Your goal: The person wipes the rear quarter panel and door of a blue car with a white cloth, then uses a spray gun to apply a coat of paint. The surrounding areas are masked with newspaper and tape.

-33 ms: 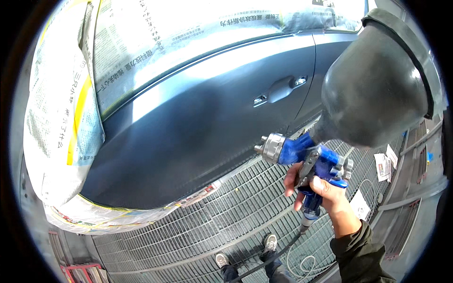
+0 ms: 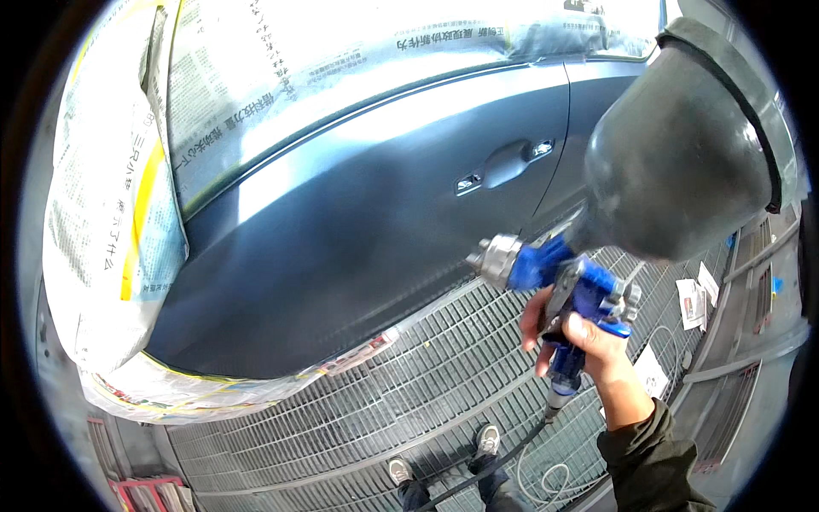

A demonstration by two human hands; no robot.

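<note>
My right hand is closed around the handle of a blue spray gun, fingers at its trigger. The gun's silver nozzle points left, toward the car door, and stands apart from it. On top of the gun sits a large dark paint cup, tilted to the upper right. A dark hose runs from the foot of the handle down past my legs. The door is dull blue-grey, with an open recess at the handle. My left hand is out of view.
Newspaper masking with yellow tape covers the car's windows, front and lower edge. Below lies a metal grating floor, where my shoes stand. A pale coiled hose and loose paper sheets lie to the right, near the wall.
The spray gun and my right hand have shifted very slightly to the right, the nozzle tipping a little. The hand still holds the gun.
</note>
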